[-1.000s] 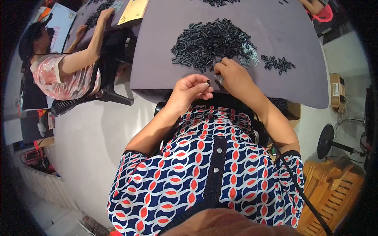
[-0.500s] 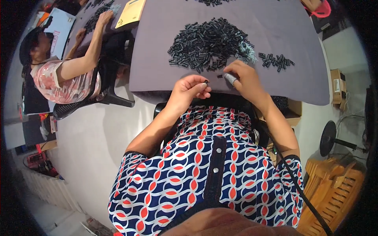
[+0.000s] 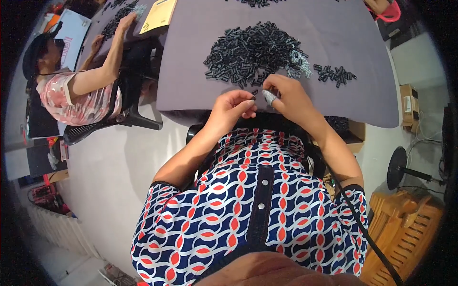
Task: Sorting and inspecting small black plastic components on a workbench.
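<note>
My left hand (image 3: 231, 108) is over the near edge of the table, its thumb and fingers pinched on a small black plastic piece (image 3: 253, 98). Just beyond those fingertips shows another small dark piece (image 3: 255, 91); whether it lies on the cloth or is held, I cannot tell. My right hand (image 3: 291, 97) is close on the right with curled fingers, and a grey wrap (image 3: 270, 97) covers one digit. What its fingertips hold, if anything, is hidden. Beyond both hands lies a big heap of small black plastic pieces (image 3: 248, 52), with thin silvery parts (image 3: 299, 64) at its right side.
A smaller group of black pieces (image 3: 336, 75) lies right of the heap on the grey tablecloth (image 3: 186, 62). At the left a co-worker (image 3: 78, 90) sits by a yellow tray (image 3: 157, 16). A black round-based stand (image 3: 397, 168) and a wooden chair (image 3: 405, 224) are at the right.
My right hand has shifted slightly left, closer to my left hand. The small dark piece between the hands now shows further left, by my left fingertips. My left hand keeps its pinch.
</note>
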A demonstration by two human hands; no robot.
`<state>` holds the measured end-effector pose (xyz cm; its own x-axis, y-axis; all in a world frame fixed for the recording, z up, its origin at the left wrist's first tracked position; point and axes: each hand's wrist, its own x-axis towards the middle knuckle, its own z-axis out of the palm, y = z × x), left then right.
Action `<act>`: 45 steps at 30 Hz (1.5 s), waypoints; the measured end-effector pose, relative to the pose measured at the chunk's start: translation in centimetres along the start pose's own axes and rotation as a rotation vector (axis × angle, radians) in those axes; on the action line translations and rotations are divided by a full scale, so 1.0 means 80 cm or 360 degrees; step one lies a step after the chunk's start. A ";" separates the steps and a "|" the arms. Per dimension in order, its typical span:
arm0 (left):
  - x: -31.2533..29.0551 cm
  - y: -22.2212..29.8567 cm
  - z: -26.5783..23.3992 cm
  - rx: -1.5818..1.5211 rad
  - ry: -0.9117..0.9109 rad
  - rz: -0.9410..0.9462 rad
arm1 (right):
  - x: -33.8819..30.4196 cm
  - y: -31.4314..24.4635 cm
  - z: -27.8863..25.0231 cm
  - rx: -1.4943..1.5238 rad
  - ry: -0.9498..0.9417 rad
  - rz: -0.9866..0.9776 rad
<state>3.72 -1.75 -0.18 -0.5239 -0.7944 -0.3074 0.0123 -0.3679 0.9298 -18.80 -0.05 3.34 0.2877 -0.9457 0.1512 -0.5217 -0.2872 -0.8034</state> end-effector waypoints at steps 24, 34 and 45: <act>-0.013 0.006 -0.016 -0.0075 0.0093 -0.0019 | 0.045 0.007 0.044 -0.0715 -0.0010 -0.0309; -0.017 0.009 -0.017 -0.0023 0.0099 -0.0028 | 0.033 0.005 0.043 -0.0654 0.0052 -0.0083; -0.017 0.015 -0.015 -0.0009 0.0135 -0.0026 | 0.039 0.001 0.059 -0.0774 0.0140 -0.0117</act>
<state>5.46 -1.70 1.08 -0.4499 -0.8264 -0.3387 0.0092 -0.3835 0.9235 -14.14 -2.33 1.03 0.2801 -0.9235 0.2621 -0.8228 -0.3716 -0.4300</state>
